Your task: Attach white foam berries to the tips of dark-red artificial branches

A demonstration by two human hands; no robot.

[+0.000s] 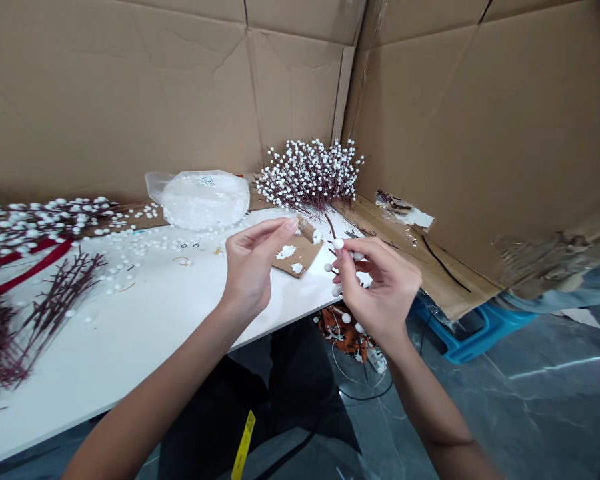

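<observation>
My right hand (383, 287) is closed around a dark artificial berry branch (331, 229) with white foam balls on its twigs. One white ball (338, 244) sits at the tips of its thumb and forefinger; more balls show below the fingers. To the left, my left hand (253, 267) pinches thumb against forefinger, apart from the branch. Whatever lies in that pinch is too small to make out. Just beyond the fingers, a cardboard piece (307, 261) bears blobs of white paste (286, 252) and a small roll (307, 230) with a white-smeared end.
Finished berry branches (313, 173) are heaped at the back corner, beside a plastic bag of white balls (205, 200). Loose balls (125, 260) and bare twigs (55, 293) lie leftward on the white table (170, 353). Cardboard walls (180, 87) enclose it; a blue stool (475, 330) stands right.
</observation>
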